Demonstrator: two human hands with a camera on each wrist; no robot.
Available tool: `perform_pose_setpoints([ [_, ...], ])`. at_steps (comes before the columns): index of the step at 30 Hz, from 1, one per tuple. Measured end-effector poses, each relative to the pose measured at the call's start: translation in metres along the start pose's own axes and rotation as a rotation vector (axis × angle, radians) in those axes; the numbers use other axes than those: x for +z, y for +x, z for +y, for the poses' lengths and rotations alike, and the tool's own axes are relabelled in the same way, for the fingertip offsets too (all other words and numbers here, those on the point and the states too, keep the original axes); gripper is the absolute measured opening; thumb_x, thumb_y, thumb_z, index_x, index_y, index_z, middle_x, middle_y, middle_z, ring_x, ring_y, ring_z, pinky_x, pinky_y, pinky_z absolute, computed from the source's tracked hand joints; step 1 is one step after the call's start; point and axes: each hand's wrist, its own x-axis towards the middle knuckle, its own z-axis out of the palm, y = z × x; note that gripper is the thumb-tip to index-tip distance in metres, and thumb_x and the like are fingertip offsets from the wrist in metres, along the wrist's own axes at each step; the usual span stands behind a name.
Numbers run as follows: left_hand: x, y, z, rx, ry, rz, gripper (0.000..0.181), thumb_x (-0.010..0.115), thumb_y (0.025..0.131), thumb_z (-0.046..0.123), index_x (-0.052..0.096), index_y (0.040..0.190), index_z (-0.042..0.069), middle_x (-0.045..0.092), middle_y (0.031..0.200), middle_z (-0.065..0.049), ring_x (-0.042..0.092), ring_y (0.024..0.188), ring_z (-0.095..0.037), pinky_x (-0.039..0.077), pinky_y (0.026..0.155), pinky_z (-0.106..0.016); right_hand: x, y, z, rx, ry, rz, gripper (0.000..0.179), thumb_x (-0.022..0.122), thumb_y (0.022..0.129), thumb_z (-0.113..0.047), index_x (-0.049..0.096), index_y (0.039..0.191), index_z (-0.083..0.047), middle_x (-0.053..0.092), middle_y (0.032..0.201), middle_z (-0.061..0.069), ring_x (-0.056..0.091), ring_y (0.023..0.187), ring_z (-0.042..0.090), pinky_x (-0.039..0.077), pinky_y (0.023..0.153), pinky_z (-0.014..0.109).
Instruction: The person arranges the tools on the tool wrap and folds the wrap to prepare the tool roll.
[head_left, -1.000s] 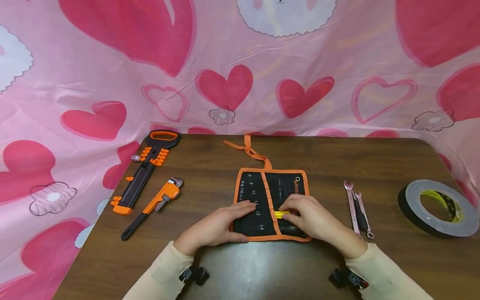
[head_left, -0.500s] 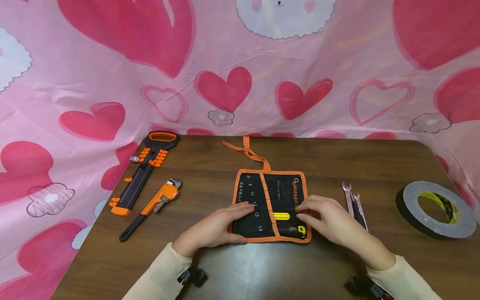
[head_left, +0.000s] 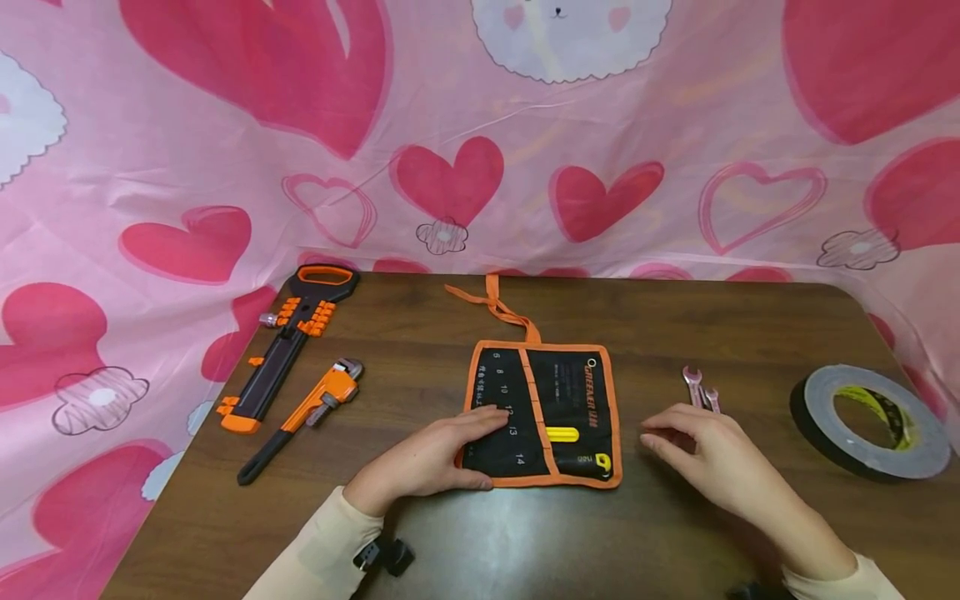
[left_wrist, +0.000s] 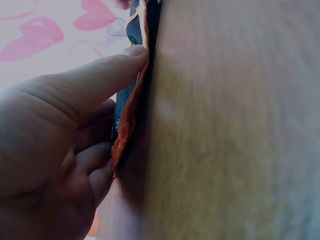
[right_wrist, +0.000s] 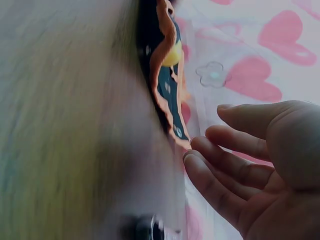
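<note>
A black tool pouch (head_left: 570,392) with orange edging lies flat on the table, its pockets numbered. My left hand (head_left: 442,450) rests on its left side, fingers laid over the numbers and thumb near the front edge. In the left wrist view the thumb touches the pouch's orange border (left_wrist: 132,112). A flat yellow piece (head_left: 562,434) shows at the central pocket row. My right hand (head_left: 705,454) hovers to the right of the pouch, holding nothing, fingers loosely bent. It partly covers several small wrenches (head_left: 692,385), of which only the upper ends show.
An orange pipe wrench (head_left: 315,408) and a black-and-orange handled tool rack (head_left: 288,342) lie at left. A large tape roll (head_left: 813,429) sits at right. The pouch's orange tie (head_left: 498,300) stretches toward the back edge. Behind the table hangs a pink heart-patterned cloth (head_left: 525,108).
My right hand has left the yellow piece and moved right, off the pouch and over the small wrenches. The yellow piece stays at the pocket. My left hand has kept its place.
</note>
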Motion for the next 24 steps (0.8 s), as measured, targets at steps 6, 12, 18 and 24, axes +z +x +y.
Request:
perform_pose_setpoints([
  [6,0.000,0.000,0.000,-0.004,-0.003,-0.003,0.081,0.085,0.095,0.038,0.047,0.165,0.022,0.039,0.175,0.005,0.033,0.165,-0.020,0.035,0.131,-0.053,-0.004,-0.015,0.011,0.047,-0.028,0.052,0.017,0.090,0.087,-0.012,0.083,0.099,-0.019,0.072,0.090,-0.015,0.052,0.076,-0.008,0.050,0.063,0.023],
  [12,0.000,0.000,0.000,-0.005,-0.007,-0.001,0.081,0.085,0.095,0.038,0.047,0.165,0.022,0.039,0.175,0.004,0.034,0.164,-0.020,0.035,0.131,-0.053,-0.008,-0.024,0.017,0.086,-0.050,0.086,0.018,0.091,0.085,-0.010,0.083,0.098,-0.018,0.075,0.092,-0.010,0.055,0.077,-0.010,0.051,0.062,0.023],
  [18,0.001,0.000,-0.001,-0.004,-0.014,0.000,0.081,0.085,0.095,0.040,0.048,0.165,0.022,0.040,0.175,0.004,0.035,0.164,-0.020,0.035,0.131,-0.054,-0.011,-0.033,0.022,0.132,-0.070,0.118,0.016,0.091,0.084,-0.009,0.084,0.096,-0.017,0.073,0.086,-0.010,0.050,0.072,-0.010,0.044,0.059,0.022],
  [24,0.000,0.000,0.000,-0.005,-0.014,0.002,0.080,0.085,0.095,0.039,0.048,0.165,0.023,0.040,0.175,0.005,0.035,0.164,-0.020,0.035,0.131,-0.054,-0.010,-0.041,0.029,0.146,-0.097,0.182,0.020,0.093,0.077,-0.005,0.083,0.089,-0.017,0.074,0.081,-0.008,0.048,0.069,-0.009,0.038,0.059,0.017],
])
